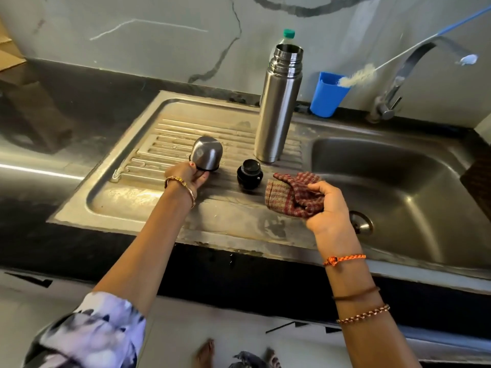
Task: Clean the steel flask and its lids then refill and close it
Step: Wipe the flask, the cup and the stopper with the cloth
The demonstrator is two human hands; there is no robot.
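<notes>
The steel flask point(279, 107) stands upright and uncapped on the ribbed drainboard point(148, 197), near the basin's left edge. A black inner stopper point(249, 173) sits on the drainboard just in front of the flask. My left hand point(190, 176) grips the steel cup lid point(206, 153) at its black rim, with the lid tilted and its closed end pointing away from me. My right hand point(329, 205) holds a bunched red and beige checked cloth point(292, 195) over the drainboard's right end.
The sink basin point(398, 187) lies to the right, with a curved tap point(414, 65) behind it. A blue cup point(328, 94) holding a bottle brush point(356, 77) stands by the wall. A green-capped plastic bottle point(288, 34) is behind the flask. Black countertop surrounds the sink.
</notes>
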